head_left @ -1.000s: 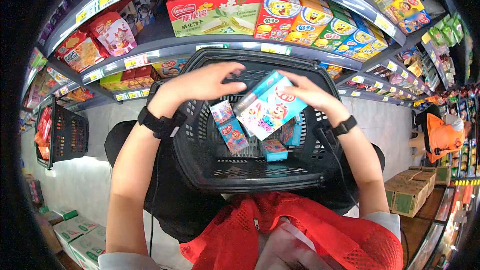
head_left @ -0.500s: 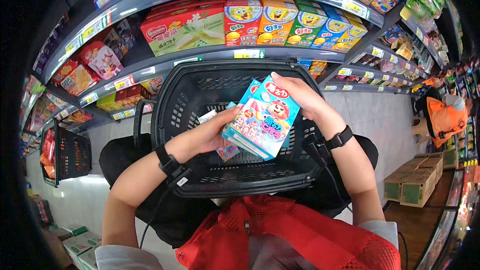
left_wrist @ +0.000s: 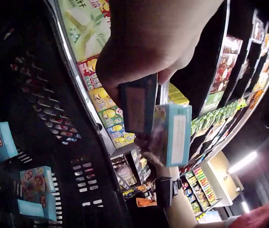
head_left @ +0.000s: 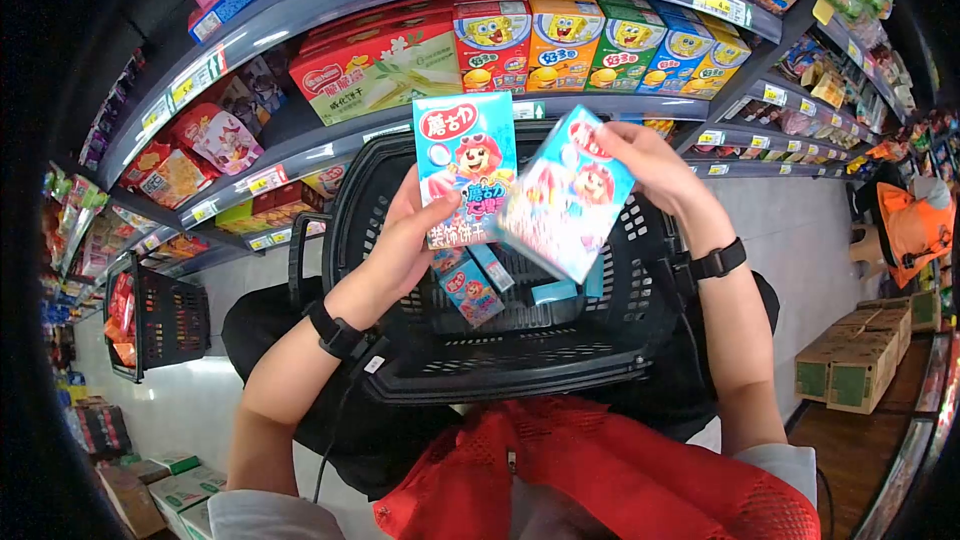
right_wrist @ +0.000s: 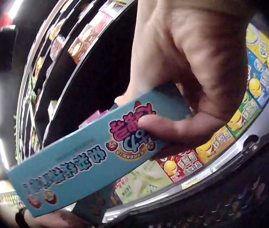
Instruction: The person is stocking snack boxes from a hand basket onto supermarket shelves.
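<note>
Left hand (head_left: 402, 238) clamps one carton (head_left: 468, 155), right hand (head_left: 655, 172) another carton (head_left: 568, 202), apart over my basket (head_left: 500, 387); I judge this inspection, any lowering needing rim clearance.

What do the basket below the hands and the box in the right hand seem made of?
Basket: apparently black moulded plastic with a dull sheen; its walls have regular slots. Box in the right hand: probably smooth printed cardboard, with flat panels and crisp edges.

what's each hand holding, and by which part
The left hand holds a blue box by its lower left side; the right hand, another blue box by its upper right corner.
</note>
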A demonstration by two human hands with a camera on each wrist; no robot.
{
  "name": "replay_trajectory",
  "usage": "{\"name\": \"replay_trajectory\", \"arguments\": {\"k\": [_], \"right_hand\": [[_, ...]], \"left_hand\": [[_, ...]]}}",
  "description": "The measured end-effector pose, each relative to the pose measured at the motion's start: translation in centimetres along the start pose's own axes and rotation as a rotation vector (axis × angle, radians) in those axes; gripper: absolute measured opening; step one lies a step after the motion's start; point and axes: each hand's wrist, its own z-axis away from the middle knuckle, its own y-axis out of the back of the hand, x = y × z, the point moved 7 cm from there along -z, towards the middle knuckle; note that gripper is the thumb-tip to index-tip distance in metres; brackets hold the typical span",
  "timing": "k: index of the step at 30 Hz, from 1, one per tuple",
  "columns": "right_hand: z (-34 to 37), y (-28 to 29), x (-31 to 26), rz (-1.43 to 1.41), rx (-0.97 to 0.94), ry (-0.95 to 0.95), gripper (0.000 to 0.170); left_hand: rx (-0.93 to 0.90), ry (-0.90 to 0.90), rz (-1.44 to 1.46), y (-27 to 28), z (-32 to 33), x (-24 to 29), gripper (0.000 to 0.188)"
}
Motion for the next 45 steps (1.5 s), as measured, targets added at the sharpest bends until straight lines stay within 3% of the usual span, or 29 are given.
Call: {"name": "replay_trajectory", "arguments": {"k": [5, 7, 8, 9, 10, 12, 13, 14, 16, 18, 19, 20, 21, 22, 23, 24, 27, 30, 34, 36, 38, 41, 42, 44, 45], "right_hand": [[1.2, 0.3, -2.7, -0.472, -0.053, 0.152, 0.048], [1.0, 0.5, -2.8, -0.571, -0.036, 0.193, 0.048], [0.9, 0.6, -2.9, -0.771, -0.026, 0.223, 0.047], [0.8, 0.7, -3.0, -0.972, -0.017, 0.251, 0.047], [0.7, 0.4, -3.1, -1.05, -0.074, 0.258, 0.046], [0.8, -0.8, -2.7, -1.25, -0.666, 0.238, 0.043], [0.0, -0.4, -1.6, -1.421, -0.42, 0.156, 0.042], [-0.1, -1.2, -0.6, -1.416, -0.697, 0.151, 0.042], [0.5, -2.5, -1.8, -1.279, -0.814, 0.177, 0.044], [1.3, -2.0, -2.1, -1.262, -0.362, 0.117, 0.044], [0.6, -2.2, -1.7, -1.346, -0.635, 0.133, 0.043], [0.8, -2.4, -1.9, -1.347, -0.63, 0.132, 0.043], [0.9, -2.5, -2.2, -1.404, -0.555, 0.108, 0.043], [0.8, -2.5, -2.1, -1.459, -0.478, 0.082, 0.044], [1.1, -2.5, -2.7, -1.402, -0.543, 0.175, 0.045], [1.4, -2.3, -3.0, -1.268, -0.218, 0.169, 0.041], [0.4, -3.0, -1.4, -0.937, -0.132, 0.128, 0.047], [0.1, -4.9, 1.0, -0.678, -0.062, -0.05, 0.034], [-0.6, -8.5, 2.3, -0.73, -0.01, -0.072, 0.034], [-1.0, -9.8, 2.4, -0.696, 0.005, 0.012, 0.039], [-1.2, -10.5, 2.4, -0.77, -0.01, -0.038, 0.046], [-3.3, -9.5, 5.0, -0.59, 0.018, -0.079, 0.054], [-4.0, -9.2, 6.4, -0.498, -0.019, -0.103, 0.053], [-6.2, -9.7, 11.1, -0.077, -0.289, -0.04, 0.051], [-5.2, -10.7, 12.3, 0.469, -0.41, 0.007, 0.053]], "left_hand": [[0.015, -0.092, -0.001, 0.3, 0.0, 1.4, 0.043], [0.027, 0.052, 0.191, 1.4, -0.3, 0.2, 0.042], [0.034, 0.122, 0.286, 1.7, -0.3, -0.2, 0.046], [0.166, 0.172, 0.353, 1.9, -0.3, -0.7, 0.056], [-0.295, 0.159, 0.675, 0.3, -0.6, -0.5, 0.054], [-0.319, 0.265, 0.835, -0.6, 0.1, -0.8, 0.054], [-0.361, 0.279, 0.887, -0.9, 0.3, -0.7, 0.054], [-0.357, 0.276, 0.884, -0.8, 0.4, -0.7, 0.054], [-0.424, 0.307, 0.872, -1.1, 0.6, -0.9, 0.055], [-0.412, 0.303, 0.828, -1.0, 0.5, -1.0, 0.053], [-0.277, 0.262, 0.668, 0.2, -0.1, -1.6, 0.05], [-0.143, 0.22, 0.508, 1.3, -0.4, -1.9, 0.046], [0.113, 0.204, 0.357, 0.7, 0.1, -0.7, 0.043], [0.021, 0.162, 0.263, 1.5, -0.6, -1.3, 0.043], [0.046, 0.135, 0.167, 1.7, -0.6, -1.3, 0.044], [0.073, 0.109, 0.071, 1.7, -0.4, -1.3, 0.044], [0.063, 0.108, 0.051, 1.5, -0.4, -2.1, 0.039], [0.062, 0.152, -0.018, 1.4, -0.3, -3.3, 0.042], [-0.02, 0.312, 0.074, -0.4, 0.3, -4.8, 0.05], [-0.023, 0.309, 0.01, -1.0, 0.7, -4.3, 0.052], [0.128, 0.217, -0.327, 0.6, 0.5, -3.5, 0.053], [0.088, 0.155, -0.201, 1.5, -0.2, -2.7, 0.051], [0.061, 0.149, -0.097, 1.7, -0.3, -2.4, 0.049], [0.053, 0.176, 0.002, 2.3, -0.7, -2.4, 0.047], [0.118, 0.177, 0.056, 2.4, -0.5, -1.6, 0.047]]}}
